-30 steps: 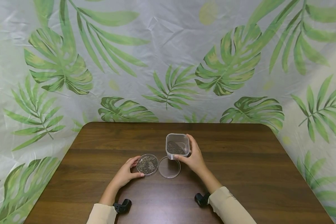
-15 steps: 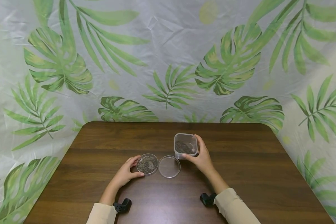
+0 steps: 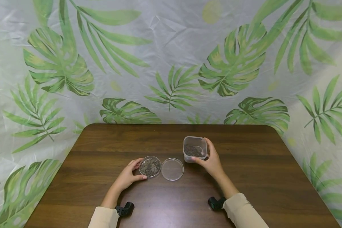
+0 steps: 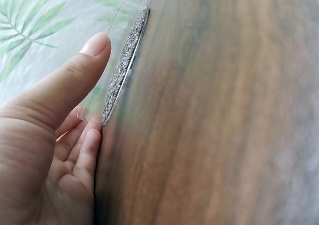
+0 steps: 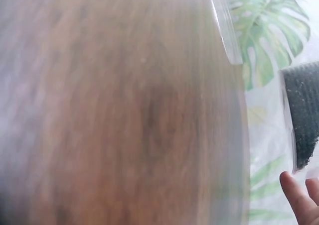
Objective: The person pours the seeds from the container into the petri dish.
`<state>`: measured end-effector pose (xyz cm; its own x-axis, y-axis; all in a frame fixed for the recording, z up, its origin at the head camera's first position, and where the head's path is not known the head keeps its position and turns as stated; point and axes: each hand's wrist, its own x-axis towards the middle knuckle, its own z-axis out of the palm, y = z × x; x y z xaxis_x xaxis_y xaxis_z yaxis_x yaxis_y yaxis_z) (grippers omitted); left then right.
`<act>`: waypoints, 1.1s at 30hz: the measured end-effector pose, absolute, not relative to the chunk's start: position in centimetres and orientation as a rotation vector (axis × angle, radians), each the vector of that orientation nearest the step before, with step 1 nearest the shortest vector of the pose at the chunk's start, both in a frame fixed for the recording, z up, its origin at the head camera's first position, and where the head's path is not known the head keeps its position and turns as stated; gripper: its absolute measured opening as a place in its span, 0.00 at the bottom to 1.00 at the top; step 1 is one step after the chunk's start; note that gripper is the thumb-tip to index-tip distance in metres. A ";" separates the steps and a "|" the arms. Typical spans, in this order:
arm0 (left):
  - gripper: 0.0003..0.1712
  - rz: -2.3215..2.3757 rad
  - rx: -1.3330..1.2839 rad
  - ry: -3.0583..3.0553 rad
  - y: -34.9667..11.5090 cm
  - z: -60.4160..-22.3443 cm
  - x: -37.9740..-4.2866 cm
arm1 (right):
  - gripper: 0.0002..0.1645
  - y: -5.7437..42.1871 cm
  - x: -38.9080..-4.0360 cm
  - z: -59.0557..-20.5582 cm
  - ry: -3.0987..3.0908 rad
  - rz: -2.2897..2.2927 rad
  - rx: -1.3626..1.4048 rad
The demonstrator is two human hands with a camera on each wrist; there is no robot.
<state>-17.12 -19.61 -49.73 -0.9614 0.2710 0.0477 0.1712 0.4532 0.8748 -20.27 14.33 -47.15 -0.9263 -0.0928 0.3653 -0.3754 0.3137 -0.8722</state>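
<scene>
On the table, a round clear petri dish (image 3: 150, 156) holds a layer of grey-brown granules (image 4: 124, 65). My left hand (image 3: 127, 178) holds it from the left, thumb at the near side and fingers at the far side of its rim. Right beside it lies a second, shallow clear dish (image 3: 172, 170) with nothing in it. My right hand (image 3: 213, 163) grips a square clear plastic container (image 3: 189, 159) at its right side, thumb across the front wall. Dark granules (image 3: 192, 150) lie inside toward its left; the right wrist view shows it raised above the table, fingertips (image 5: 294, 195) beneath.
The dark brown wooden table (image 3: 245, 190) has rounded far corners. Behind it hangs a pale leaf-printed cloth (image 3: 171, 47). Black wrist devices (image 3: 125, 209) sit at both cuffs, close over the tabletop.
My right hand has moved to the right with the square container, away from above the second dish, which now shows whole. The left hand and the granule-filled petri dish have stayed in place.
</scene>
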 end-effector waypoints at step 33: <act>0.43 1.542 0.386 2.622 -19.5 -49.8 -17.1 | 0.56 20.3 -21.4 -52.0 -2.413 1.687 0.261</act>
<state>-17.06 -19.48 -49.76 -0.9655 0.2529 0.0622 0.1773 0.4629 0.8685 -21.42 20.30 -51.96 -0.9674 -0.0375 0.2506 -0.2482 0.3388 -0.9075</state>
